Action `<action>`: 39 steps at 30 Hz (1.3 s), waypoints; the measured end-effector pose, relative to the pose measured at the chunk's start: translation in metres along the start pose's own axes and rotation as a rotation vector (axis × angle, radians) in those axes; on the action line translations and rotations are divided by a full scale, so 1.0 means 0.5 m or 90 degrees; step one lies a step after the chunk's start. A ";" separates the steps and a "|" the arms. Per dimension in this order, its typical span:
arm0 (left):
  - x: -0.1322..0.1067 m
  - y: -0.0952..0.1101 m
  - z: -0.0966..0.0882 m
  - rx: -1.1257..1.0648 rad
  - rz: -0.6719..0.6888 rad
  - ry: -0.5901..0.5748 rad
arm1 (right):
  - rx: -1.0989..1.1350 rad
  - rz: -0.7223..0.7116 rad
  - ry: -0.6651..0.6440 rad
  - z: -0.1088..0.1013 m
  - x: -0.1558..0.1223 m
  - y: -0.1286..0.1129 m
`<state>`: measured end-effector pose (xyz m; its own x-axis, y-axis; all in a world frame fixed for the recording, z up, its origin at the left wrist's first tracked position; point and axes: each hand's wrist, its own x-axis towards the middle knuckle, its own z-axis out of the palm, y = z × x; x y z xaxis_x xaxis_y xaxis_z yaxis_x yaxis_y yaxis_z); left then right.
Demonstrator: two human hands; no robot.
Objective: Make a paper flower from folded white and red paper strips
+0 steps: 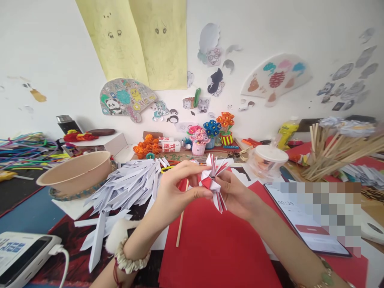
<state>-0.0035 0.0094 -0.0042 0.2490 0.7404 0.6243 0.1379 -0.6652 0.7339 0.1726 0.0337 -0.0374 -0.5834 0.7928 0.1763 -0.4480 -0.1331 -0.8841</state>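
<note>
Both my hands hold a small red-and-white folded paper piece above a red sheet. My left hand pinches it from the left with thumb and fingers closed on its folds. From the right, my right hand grips its lower part, fingers closed round it. The white and red pleats fan out above and below my fingers. A thin wooden stick lies on the red sheet just under my left hand.
A heap of folded white paper strips lies to the left, beside a tan bowl. A tablet lies right, with a clear lidded tub and wooden sticks behind. A power bank sits at bottom left.
</note>
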 end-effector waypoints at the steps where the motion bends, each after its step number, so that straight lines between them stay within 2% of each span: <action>1: -0.001 0.001 0.002 0.012 0.016 0.014 | -0.002 0.006 -0.011 0.001 -0.001 -0.001; 6: -0.005 0.001 0.008 0.087 0.086 0.066 | 0.051 0.041 -0.016 0.006 -0.002 -0.004; 10: -0.008 -0.002 0.015 0.148 0.127 0.114 | 0.085 -0.003 0.015 0.012 0.001 -0.005; 14: -0.012 -0.002 0.020 0.214 0.101 0.170 | 0.079 -0.044 0.064 0.019 0.000 -0.010; 18: -0.014 -0.003 0.018 0.256 0.073 0.215 | 0.041 -0.046 0.042 0.020 -0.003 -0.011; 20: -0.013 -0.004 0.013 0.250 0.054 0.194 | 0.039 -0.037 0.039 0.017 -0.002 -0.009; 25: -0.004 -0.005 -0.007 0.140 -0.026 0.063 | 0.060 -0.011 0.053 0.005 0.000 -0.012; 27: -0.001 -0.004 -0.016 0.126 -0.046 0.044 | 0.051 0.006 0.044 0.001 -0.002 -0.017; 34: 0.001 0.007 -0.017 0.139 -0.096 0.095 | 0.032 0.026 -0.013 -0.003 -0.003 -0.021; 39: -0.002 0.006 0.004 0.026 -0.166 0.121 | 0.023 0.022 -0.034 -0.003 -0.001 -0.021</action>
<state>-0.0014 0.0063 -0.0031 0.0172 0.8889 0.4577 0.2134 -0.4505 0.8669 0.1784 0.0355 -0.0290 -0.6344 0.7542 0.1692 -0.4498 -0.1822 -0.8744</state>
